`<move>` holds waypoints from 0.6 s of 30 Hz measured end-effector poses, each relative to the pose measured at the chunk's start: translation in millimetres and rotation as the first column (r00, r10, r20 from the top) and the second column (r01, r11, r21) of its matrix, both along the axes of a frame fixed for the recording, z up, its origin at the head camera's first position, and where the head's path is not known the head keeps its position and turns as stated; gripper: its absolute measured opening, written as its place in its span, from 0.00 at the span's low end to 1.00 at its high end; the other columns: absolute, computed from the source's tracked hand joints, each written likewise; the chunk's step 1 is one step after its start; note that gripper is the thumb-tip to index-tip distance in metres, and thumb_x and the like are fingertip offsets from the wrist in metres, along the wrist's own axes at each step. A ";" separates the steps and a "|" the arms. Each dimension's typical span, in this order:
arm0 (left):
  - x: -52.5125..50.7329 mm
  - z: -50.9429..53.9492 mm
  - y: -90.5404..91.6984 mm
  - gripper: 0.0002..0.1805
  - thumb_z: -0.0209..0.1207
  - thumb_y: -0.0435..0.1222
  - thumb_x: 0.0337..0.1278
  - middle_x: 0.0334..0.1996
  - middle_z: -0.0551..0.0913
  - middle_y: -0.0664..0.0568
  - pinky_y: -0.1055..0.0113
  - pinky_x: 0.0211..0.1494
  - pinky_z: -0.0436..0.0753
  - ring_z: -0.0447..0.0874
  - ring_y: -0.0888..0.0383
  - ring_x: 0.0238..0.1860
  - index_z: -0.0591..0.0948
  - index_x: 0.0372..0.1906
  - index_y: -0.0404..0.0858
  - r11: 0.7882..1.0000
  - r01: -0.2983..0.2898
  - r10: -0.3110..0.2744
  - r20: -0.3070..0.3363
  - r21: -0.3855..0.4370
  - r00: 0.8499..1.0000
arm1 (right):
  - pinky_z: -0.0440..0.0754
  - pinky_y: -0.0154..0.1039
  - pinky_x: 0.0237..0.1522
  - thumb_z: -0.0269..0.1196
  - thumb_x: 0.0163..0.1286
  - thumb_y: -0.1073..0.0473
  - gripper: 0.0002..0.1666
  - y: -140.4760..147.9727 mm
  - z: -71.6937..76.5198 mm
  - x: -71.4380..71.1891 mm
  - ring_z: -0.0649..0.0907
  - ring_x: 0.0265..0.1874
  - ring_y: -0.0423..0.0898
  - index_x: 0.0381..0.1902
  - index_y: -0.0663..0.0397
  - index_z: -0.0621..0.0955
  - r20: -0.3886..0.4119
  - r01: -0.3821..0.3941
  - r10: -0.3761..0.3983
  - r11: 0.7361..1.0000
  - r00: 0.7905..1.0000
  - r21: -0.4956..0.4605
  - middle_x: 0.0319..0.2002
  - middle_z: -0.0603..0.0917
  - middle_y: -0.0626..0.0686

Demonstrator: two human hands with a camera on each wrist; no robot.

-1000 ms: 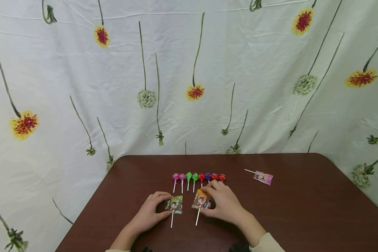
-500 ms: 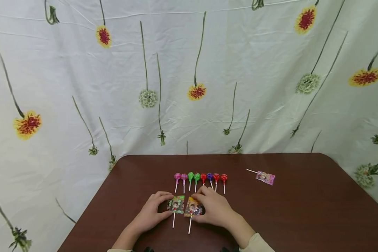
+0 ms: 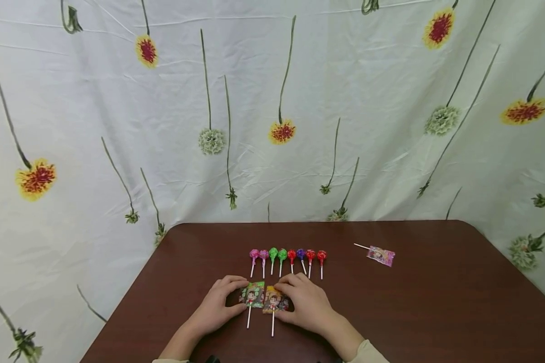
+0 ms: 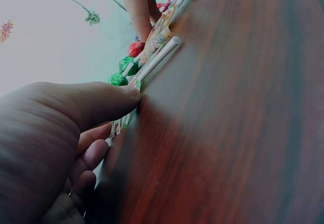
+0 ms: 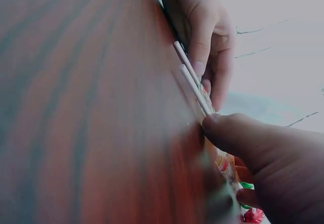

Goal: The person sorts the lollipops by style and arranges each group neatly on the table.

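Observation:
Side by side on the table lie two flat-wrapped lollipops, one in a green packet (image 3: 257, 288) and one in an orange packet (image 3: 270, 301), their white sticks toward me. My left hand (image 3: 214, 306) pinches the green-wrapped lollipop by its left side between thumb and fingers. From the right, my right hand (image 3: 310, 306) pinches the orange-wrapped lollipop the same way. Only a narrow gap shows between the packets. In the left wrist view the left thumb (image 4: 109, 101) presses near the base of a white stick (image 4: 160, 58). The right thumb (image 5: 228, 128) touches the other packet in the right wrist view.
Behind the hands runs a row of several ball lollipops: pink ones (image 3: 254, 253), green ones (image 3: 273, 253), red ones (image 3: 321, 255) and a purple one (image 3: 301, 253). A pink-wrapped flat lollipop (image 3: 381, 256) lies farther right on the brown table (image 3: 436, 302). A flowered curtain (image 3: 300, 176) hangs behind.
My right hand has moved left and slightly nearer with the orange-wrapped lollipop, bringing it beside the green one; its stick is straighter now. The left hand has stayed in place.

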State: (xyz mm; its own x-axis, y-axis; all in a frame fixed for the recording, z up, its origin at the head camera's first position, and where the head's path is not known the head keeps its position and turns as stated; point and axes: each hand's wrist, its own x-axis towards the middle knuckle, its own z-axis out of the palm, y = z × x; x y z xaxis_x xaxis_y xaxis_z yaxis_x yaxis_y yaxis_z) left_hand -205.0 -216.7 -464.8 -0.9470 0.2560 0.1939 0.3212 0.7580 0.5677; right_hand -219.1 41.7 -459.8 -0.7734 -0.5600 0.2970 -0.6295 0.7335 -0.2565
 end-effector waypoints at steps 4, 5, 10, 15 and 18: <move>-0.4 -0.2 0.4 0.24 0.71 0.40 0.53 0.58 0.78 0.59 0.52 0.59 0.75 0.73 0.54 0.58 0.82 0.57 0.47 1.000 -0.002 0.002 0.002 -0.002 1.000 | 0.82 0.36 0.46 0.70 0.60 0.39 0.27 -1.3 -3.6 1.0 0.77 0.52 0.39 0.55 0.39 0.84 -0.028 0.006 -0.007 1.000 1.000 -0.015 0.55 0.82 0.39; -0.5 -0.2 0.4 0.24 0.71 0.40 0.53 0.58 0.79 0.59 0.52 0.59 0.75 0.73 0.54 0.58 0.82 0.57 0.47 1.000 -0.001 0.001 0.001 -0.001 1.000 | 0.82 0.36 0.46 0.70 0.60 0.40 0.26 -1.3 -4.5 1.1 0.77 0.52 0.39 0.55 0.39 0.84 -0.031 0.006 -0.007 1.000 0.999 -0.023 0.54 0.82 0.39; 0.1 0.0 -0.2 0.24 0.71 0.39 0.53 0.58 0.79 0.58 0.53 0.58 0.75 0.73 0.54 0.57 0.82 0.57 0.47 1.000 0.003 -0.003 -0.001 0.001 1.000 | 0.82 0.38 0.49 0.71 0.60 0.41 0.27 -1.0 -7.5 1.4 0.78 0.52 0.40 0.56 0.42 0.84 -0.032 0.002 -0.004 0.998 0.999 -0.067 0.55 0.82 0.40; 0.4 0.2 -0.6 0.24 0.71 0.39 0.53 0.58 0.79 0.58 0.53 0.58 0.75 0.73 0.54 0.57 0.82 0.57 0.46 1.000 0.005 -0.005 -0.004 0.001 1.000 | 0.81 0.40 0.53 0.72 0.60 0.43 0.30 -0.8 -9.6 -0.1 0.78 0.53 0.41 0.59 0.44 0.82 -0.008 0.001 -0.002 0.993 1.000 -0.118 0.55 0.83 0.42; 0.3 0.6 -0.5 0.24 0.71 0.39 0.53 0.58 0.79 0.58 0.53 0.58 0.75 0.73 0.54 0.58 0.82 0.57 0.46 1.000 0.005 -0.005 -0.006 -0.003 1.000 | 0.80 0.41 0.53 0.73 0.59 0.45 0.31 -0.5 -10.5 -1.0 0.79 0.52 0.41 0.59 0.45 0.81 0.014 0.002 0.001 0.988 1.000 -0.157 0.55 0.83 0.42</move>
